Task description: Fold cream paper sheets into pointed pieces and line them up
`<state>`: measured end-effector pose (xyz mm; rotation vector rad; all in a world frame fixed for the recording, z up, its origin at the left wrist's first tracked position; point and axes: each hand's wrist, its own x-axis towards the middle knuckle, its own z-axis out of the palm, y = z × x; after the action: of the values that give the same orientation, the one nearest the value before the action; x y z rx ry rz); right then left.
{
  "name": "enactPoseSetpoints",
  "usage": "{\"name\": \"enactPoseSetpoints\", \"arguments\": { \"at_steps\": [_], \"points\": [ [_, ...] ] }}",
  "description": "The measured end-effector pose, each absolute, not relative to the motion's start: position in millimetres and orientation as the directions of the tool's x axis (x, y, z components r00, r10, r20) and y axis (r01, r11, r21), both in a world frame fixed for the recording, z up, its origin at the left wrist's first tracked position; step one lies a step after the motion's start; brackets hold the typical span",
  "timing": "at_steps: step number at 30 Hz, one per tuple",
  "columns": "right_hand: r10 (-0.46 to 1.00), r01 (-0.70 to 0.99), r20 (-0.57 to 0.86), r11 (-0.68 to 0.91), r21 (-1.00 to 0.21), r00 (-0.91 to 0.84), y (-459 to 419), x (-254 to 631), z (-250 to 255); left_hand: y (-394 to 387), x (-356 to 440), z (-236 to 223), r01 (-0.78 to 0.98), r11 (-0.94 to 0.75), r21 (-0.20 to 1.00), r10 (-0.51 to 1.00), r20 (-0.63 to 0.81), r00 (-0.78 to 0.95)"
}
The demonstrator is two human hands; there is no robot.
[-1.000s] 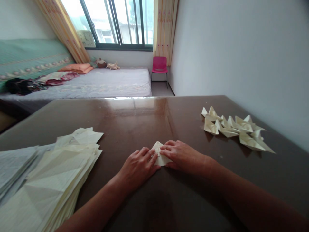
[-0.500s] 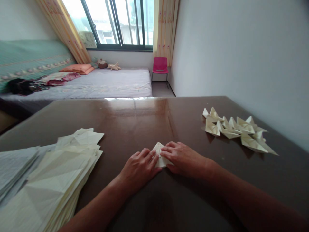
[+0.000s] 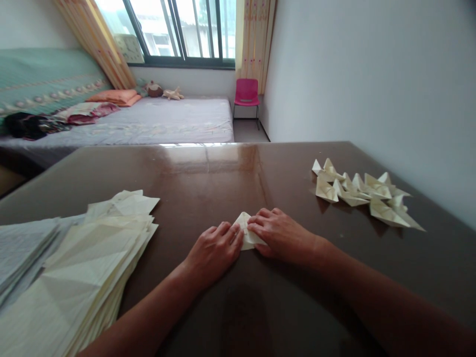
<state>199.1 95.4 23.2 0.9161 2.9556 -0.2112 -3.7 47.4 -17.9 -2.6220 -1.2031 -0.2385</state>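
Observation:
A small piece of cream paper [image 3: 248, 241], folded to a peak at the far end, lies flat on the brown table [image 3: 201, 198]. My left hand [image 3: 214, 252] covers its left side, the fingers close together and pressing down on it. From the right, my right hand [image 3: 280, 235] holds the other side the same way, with its thumb low near the paper's near edge. Both side corners of the paper are partly hidden under the fingers.
On the left lies a thick pile of creased cream sheets [image 3: 89, 253], beside a stack of printed pages [image 3: 26, 253]. Several folded paper boats [image 3: 386, 210] sit in a cluster at the right. Beyond the table are a bed [image 3: 178, 119] and a pink chair [image 3: 247, 93].
The view has tipped down slightly, then up, shifting everything together. My left thumb has drawn back from the paper's near edge, baring more of it; both hands stay on the paper.

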Motion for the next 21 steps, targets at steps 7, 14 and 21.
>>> {"name": "enactPoseSetpoints", "arguments": {
  "at_steps": [7, 14, 21],
  "points": [
    [0.564, 0.566, -0.054, 0.825, -0.012, -0.824, 90.4, 197.8, 16.1, 49.8, -0.1, -10.1, 0.784, -0.621, -0.017, 0.769, 0.180, 0.613],
    [0.546, 0.549, -0.066, 0.818, -0.174, -0.835, 106.8, 204.3, 16.9, 56.7, -10.0, -11.2, 0.779, -0.575, 0.249, 0.818, 0.175, 0.548],
    [0.619, 0.560, -0.029, 0.688, -0.462, -0.785, 123.7, 212.6, 12.4, 68.9, -17.8, -18.5, 0.772, -0.347, 0.533, 0.932, 0.104, 0.346]
  ]
}}
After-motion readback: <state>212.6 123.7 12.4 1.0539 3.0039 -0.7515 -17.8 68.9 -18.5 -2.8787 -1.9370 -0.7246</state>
